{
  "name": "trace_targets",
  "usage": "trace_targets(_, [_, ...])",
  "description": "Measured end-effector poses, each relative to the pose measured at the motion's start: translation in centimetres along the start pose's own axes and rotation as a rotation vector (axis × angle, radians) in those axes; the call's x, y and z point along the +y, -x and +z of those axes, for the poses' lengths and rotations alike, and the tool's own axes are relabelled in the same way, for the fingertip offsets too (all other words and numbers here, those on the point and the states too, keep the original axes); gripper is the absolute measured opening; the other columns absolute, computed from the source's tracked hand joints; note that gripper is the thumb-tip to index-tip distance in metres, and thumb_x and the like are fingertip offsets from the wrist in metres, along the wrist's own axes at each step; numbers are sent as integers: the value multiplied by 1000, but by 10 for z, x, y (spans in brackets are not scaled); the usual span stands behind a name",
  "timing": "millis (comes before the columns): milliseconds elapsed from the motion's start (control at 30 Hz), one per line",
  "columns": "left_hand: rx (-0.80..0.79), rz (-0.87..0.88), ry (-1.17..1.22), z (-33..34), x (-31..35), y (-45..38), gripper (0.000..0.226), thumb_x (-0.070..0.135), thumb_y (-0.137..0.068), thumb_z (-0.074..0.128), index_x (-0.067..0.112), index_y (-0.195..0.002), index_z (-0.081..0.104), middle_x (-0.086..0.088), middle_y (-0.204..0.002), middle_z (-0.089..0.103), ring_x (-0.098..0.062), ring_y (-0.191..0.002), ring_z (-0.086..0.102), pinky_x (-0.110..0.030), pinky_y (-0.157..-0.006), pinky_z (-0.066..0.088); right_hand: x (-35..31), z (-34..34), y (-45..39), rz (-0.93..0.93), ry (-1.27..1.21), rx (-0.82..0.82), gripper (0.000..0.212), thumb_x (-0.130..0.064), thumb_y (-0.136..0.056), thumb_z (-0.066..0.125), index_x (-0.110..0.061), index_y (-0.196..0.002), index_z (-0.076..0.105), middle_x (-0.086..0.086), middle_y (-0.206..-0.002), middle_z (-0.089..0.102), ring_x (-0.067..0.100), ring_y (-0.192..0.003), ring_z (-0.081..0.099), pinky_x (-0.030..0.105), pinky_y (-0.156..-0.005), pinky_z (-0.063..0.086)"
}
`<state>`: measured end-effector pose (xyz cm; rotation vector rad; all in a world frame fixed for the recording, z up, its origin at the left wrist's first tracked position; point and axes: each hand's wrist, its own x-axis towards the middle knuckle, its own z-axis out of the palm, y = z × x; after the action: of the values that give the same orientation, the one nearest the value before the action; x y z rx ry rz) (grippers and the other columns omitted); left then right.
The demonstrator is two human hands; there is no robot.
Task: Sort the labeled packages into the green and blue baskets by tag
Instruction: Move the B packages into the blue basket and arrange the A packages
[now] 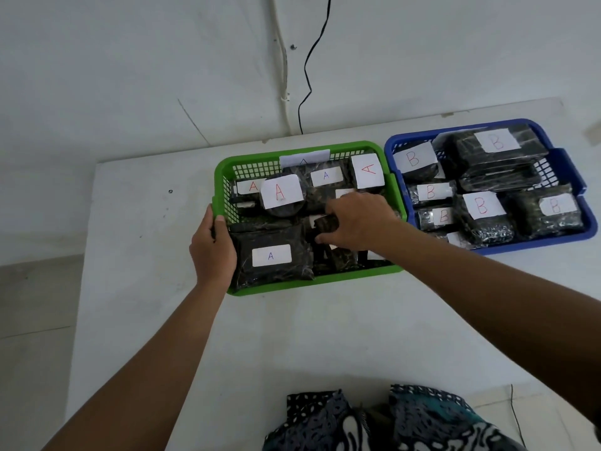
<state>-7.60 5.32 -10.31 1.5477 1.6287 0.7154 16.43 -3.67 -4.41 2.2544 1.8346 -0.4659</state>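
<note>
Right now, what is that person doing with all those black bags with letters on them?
The person is sorting wrapped packages by letter. The left hand grips the left rim of the green basket, which holds the packages tagged A. The right hand reaches into that basket and pinches a small dark package. The blue basket beside it holds the ones tagged B. No packages lie loose on the white table.
</note>
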Motion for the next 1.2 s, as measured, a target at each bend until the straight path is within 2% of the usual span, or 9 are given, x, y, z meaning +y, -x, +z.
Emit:
trace_targets(133, [8,6,-9,-1,1,1,45,27,-105,38,17,-149,44,-3,-147,52,-19,-133,49,-32,-113,37,-10,5,-3,25,28,-16,57,-59,-82,66,-24,-126,56,6,-108,65,29,-99,63,40,-85,52])
trace_targets(300, [17,13,-8,1,0,0,45,27,-105,38,18,-149,45,-2,-147,52,-18,-134,49,-29,-112,36,2,-9,-11,93,-446,73,55,-43,-80,75,-25,-129,56,1,-106,68,24,-91,64,40,-83,57])
trace_targets(400, [23,24,-28,2,0,0,45,27,-105,38,18,-148,45,-2,-148,51,-19,-135,48,-31,-114,35,5,-18,-19,73,-447,187,57,-40,-79,76,-23,-129,55,2,-108,69,24,-92,63,37,-80,54])
trace_targets(467, [19,19,-24,2,0,0,45,27,-105,38,18,-149,45,-2,-149,50,-19,-136,46,-31,-114,34,6,-20,-27,44,-383,249,55,-37,-80,74,-23,-129,54,2,-112,68,26,-99,63,40,-86,53])
trace_targets(567, [18,29,-23,1,-1,0,45,27,-105,37,18,-149,45,-2,-149,50,-19,-136,47,-34,-116,35,7,-15,-37,-6,-253,256,51,-24,-85,68,-21,-135,55,4,-130,59,28,-116,57,45,-97,48])
trace_targets(700, [13,30,-12,2,-4,-1,45,28,-105,37,20,-148,46,-1,-146,53,-19,-134,49,-38,-114,38,10,-5,-41,-116,-302,245,51,-10,-91,63,-17,-140,53,3,-144,49,28,-120,55,42,-95,52])
trace_targets(800, [13,29,-2,2,-7,-3,45,30,-104,38,22,-148,46,0,-145,54,-18,-132,51,-39,-113,40,15,1,-40,-216,-360,222,54,-9,-90,64,-17,-142,50,5,-146,49,31,-124,54,43,-101,49])
trace_targets(967, [9,20,-2,3,-5,-2,45,30,-105,37,22,-149,45,0,-147,52,-18,-134,49,-38,-114,39,24,11,-45,-345,-267,236,62,-16,-88,70,-20,-145,45,10,-153,46,25,-148,31,42,-123,17])
trace_targets(1200, [19,27,-8,2,-5,-1,45,29,-105,38,21,-148,45,0,-147,53,-18,-133,50,-36,-114,39,22,14,-49,-407,-142,280,47,-27,-88,70,-23,-133,56,2,-147,54,23,-146,34,48,-122,18])
